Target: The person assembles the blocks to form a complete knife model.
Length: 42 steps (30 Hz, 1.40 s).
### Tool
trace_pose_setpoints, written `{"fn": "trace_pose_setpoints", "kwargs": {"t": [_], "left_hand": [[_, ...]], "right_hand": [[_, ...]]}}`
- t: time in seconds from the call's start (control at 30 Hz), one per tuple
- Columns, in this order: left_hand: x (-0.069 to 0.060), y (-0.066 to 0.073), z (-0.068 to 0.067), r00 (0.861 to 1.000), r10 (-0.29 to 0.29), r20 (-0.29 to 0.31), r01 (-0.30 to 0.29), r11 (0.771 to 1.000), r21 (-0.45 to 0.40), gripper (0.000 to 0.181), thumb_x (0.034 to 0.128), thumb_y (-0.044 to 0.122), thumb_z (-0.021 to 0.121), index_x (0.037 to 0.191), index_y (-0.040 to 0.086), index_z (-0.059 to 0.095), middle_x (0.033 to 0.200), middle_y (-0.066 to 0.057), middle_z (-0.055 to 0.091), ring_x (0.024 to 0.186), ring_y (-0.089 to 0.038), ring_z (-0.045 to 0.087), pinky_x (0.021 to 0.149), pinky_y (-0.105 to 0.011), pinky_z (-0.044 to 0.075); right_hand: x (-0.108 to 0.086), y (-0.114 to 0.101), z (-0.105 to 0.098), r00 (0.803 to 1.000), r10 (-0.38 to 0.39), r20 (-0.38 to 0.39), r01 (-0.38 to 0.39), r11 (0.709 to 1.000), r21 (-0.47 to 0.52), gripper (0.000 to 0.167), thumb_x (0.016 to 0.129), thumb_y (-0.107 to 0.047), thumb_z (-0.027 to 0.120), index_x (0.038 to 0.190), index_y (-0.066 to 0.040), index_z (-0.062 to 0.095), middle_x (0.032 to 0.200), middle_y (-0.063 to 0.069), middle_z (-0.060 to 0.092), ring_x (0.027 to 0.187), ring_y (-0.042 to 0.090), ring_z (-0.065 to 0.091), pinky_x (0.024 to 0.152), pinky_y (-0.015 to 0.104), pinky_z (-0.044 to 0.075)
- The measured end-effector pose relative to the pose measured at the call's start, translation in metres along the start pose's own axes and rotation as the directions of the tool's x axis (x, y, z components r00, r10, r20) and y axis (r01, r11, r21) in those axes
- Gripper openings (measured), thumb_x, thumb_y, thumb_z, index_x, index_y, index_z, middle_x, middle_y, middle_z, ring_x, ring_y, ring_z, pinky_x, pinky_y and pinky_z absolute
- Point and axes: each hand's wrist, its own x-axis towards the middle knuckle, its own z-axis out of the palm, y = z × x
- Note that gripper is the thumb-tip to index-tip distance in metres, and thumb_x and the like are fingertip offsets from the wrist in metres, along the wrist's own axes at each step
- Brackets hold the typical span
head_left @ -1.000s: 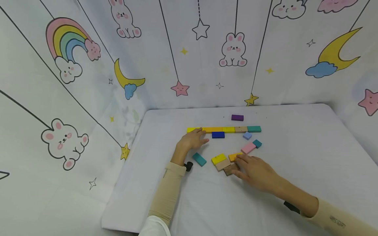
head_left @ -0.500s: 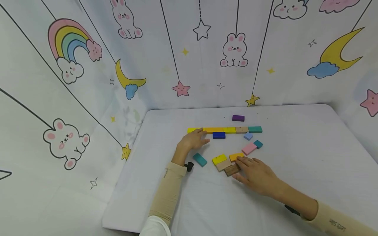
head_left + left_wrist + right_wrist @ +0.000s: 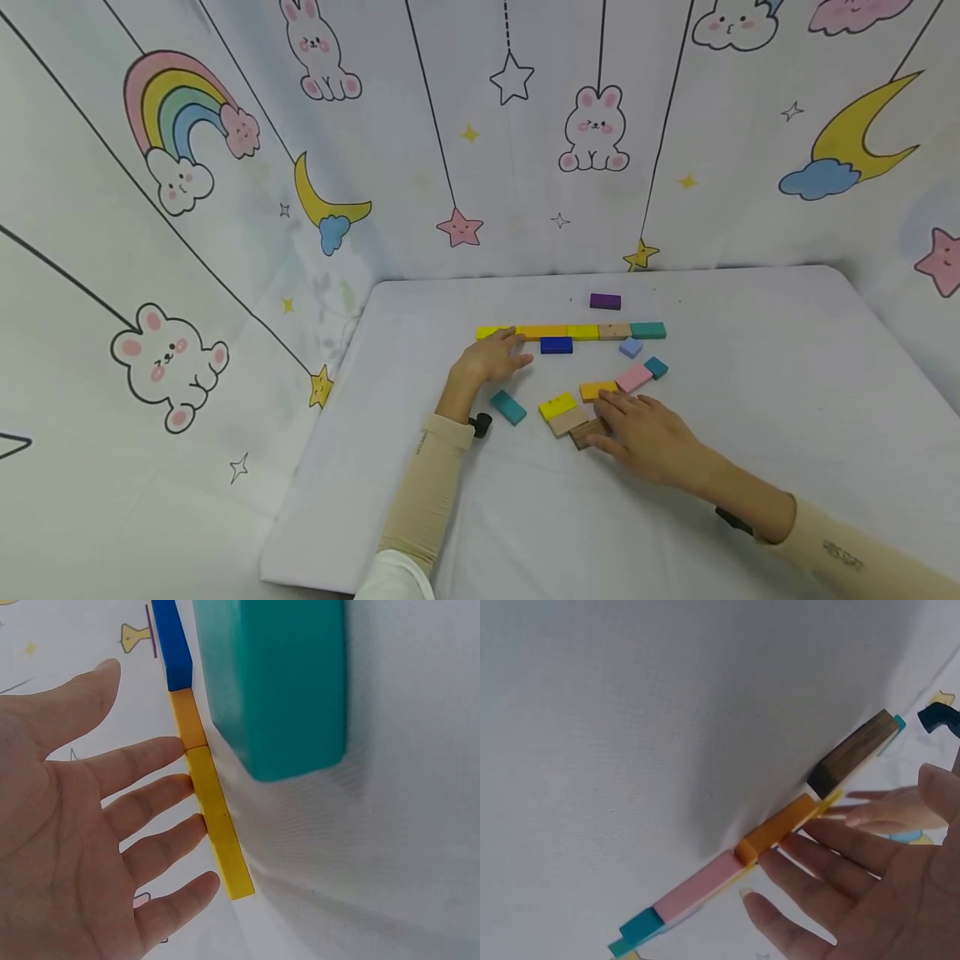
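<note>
A straight row of blocks lies across the white table, with a yellow block [image 3: 491, 332] at its left end. My left hand [image 3: 487, 358] touches that end with straight, spread fingertips; in the left wrist view they rest along the near-end yellow block [image 3: 217, 817] of the row. My right hand [image 3: 652, 437] has its fingers extended, the fingertips on a loose orange block [image 3: 596, 391]. That block lies end to end with a pink block [image 3: 634, 378]. Under the right thumb's side is a dark wooden block [image 3: 587, 434], partly covered in the head view.
A loose yellow block [image 3: 557, 407] and a light wooden block [image 3: 568, 422] touch side by side. A teal block [image 3: 509, 407] lies near the left wrist. A dark blue block [image 3: 556, 345] sits against the row; a purple block [image 3: 605, 301] lies beyond it.
My right hand has pushed the orange block a little away from me, off the dark wooden block and up beside the pink one. The left hand has stayed in place.
</note>
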Motion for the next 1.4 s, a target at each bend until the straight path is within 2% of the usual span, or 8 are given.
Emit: {"fn": "trace_pose_setpoints", "kwargs": {"t": [0.47,0.73,1.13,1.4], "left_hand": [[-0.001,0.000,0.002,1.000,0.006,-0.001,-0.006,1.000,-0.004,0.064,0.1082,0.056,0.046,0.162,0.023,0.041,0.172,-0.001,0.027,0.156,-0.026,0.029,0.122,-0.052,0.035],[-0.002,0.000,0.001,1.000,0.007,-0.002,-0.007,1.000,-0.005,0.063,0.1085,0.055,0.047,0.162,0.022,0.041,0.172,-0.001,0.027,0.157,-0.026,0.028,0.123,-0.053,0.034],[0.000,-0.001,0.000,1.000,0.009,-0.003,-0.009,1.000,-0.005,0.063,0.1085,0.055,0.046,0.162,0.022,0.041,0.172,-0.001,0.026,0.157,-0.026,0.028,0.123,-0.053,0.033],[0.001,-0.001,0.000,1.000,0.012,-0.003,-0.012,1.000,-0.002,0.063,0.1086,0.055,0.046,0.162,0.023,0.041,0.172,-0.001,0.026,0.157,-0.026,0.029,0.123,-0.052,0.034]], "right_hand": [[0.012,0.004,-0.003,0.998,0.035,0.060,-0.035,0.999,0.005,0.067,0.103,-0.052,0.061,0.144,0.000,0.058,0.148,0.022,0.058,0.139,0.039,0.053,0.111,0.063,0.044],[0.019,0.013,0.001,0.998,0.032,0.045,-0.032,0.999,0.008,0.067,0.101,-0.051,0.065,0.145,0.000,0.059,0.148,0.022,0.058,0.138,0.040,0.054,0.110,0.062,0.045],[0.034,0.016,-0.001,0.997,0.053,0.063,-0.054,0.998,0.019,0.069,0.101,-0.052,0.064,0.147,-0.001,0.057,0.151,0.023,0.055,0.140,0.040,0.051,0.112,0.060,0.045],[0.043,0.021,0.001,0.995,0.070,0.070,-0.071,0.997,0.006,0.070,0.102,-0.053,0.063,0.148,-0.001,0.055,0.152,0.023,0.053,0.142,0.041,0.049,0.115,0.063,0.040]]}}
